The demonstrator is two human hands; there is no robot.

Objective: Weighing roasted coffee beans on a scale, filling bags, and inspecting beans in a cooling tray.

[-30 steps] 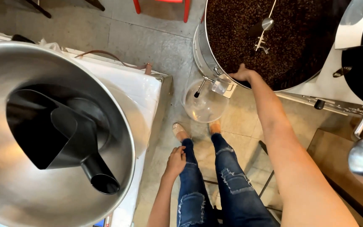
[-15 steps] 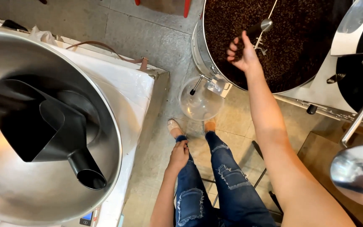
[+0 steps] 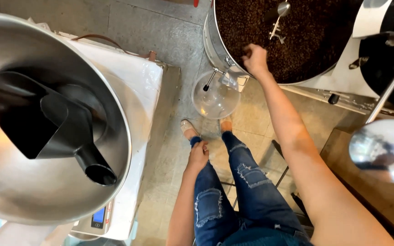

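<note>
While the right hand (image 3: 255,59) pinches roasted coffee beans (image 3: 297,41) at the cooling tray's (image 3: 215,43) near rim, fingers bunched, the left hand (image 3: 199,155) hangs loosely curled and empty below the tray; sampling seems underway, so lifting without spilling comes next.

A: Any screens, labels or packages here?
B: One small screen (image 3: 99,215), a blue rectangular display on the front of a pale scale (image 3: 115,218), bottom left, below a steel bowl (image 3: 115,114). Its readout is too small to read.
</note>
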